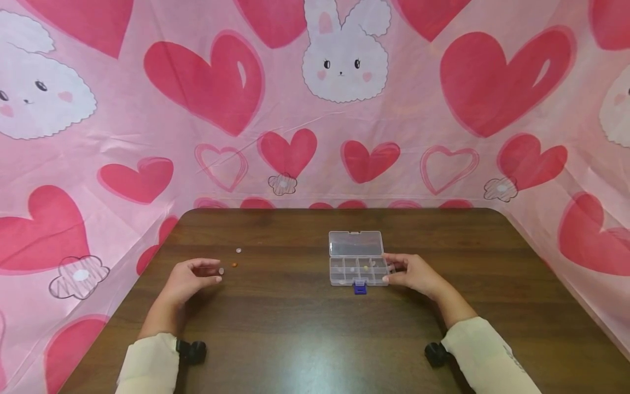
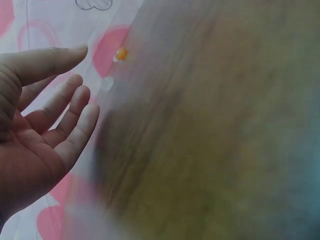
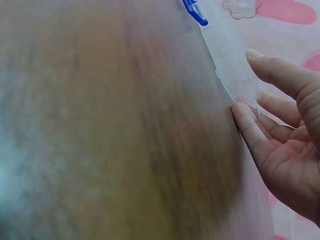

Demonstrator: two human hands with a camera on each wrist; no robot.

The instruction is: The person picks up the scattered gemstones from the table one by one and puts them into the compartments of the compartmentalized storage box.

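Left hand [image 1: 189,280] is loosely parted, holding nothing; right hand [image 1: 414,273] grips the clear compartment box [image 1: 343,283], lid [image 1: 355,244] back, at its nine o'clock. Just off the left fingertips [image 1: 217,279], near three o'clock, lies a greyish piece [image 1: 221,271]; an orange piece [image 1: 234,265] lies slightly beyond it, and a pale piece [image 1: 238,250] at two o'clock.

Pieces [image 1: 366,268] in box [image 1: 340,283] too small to identify; wrist-view tabletop [image 2: 200,150] blurred.

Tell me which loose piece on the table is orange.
The middle piece, between the far pale piece and the near pale piece by the left fingers; only it is orange.
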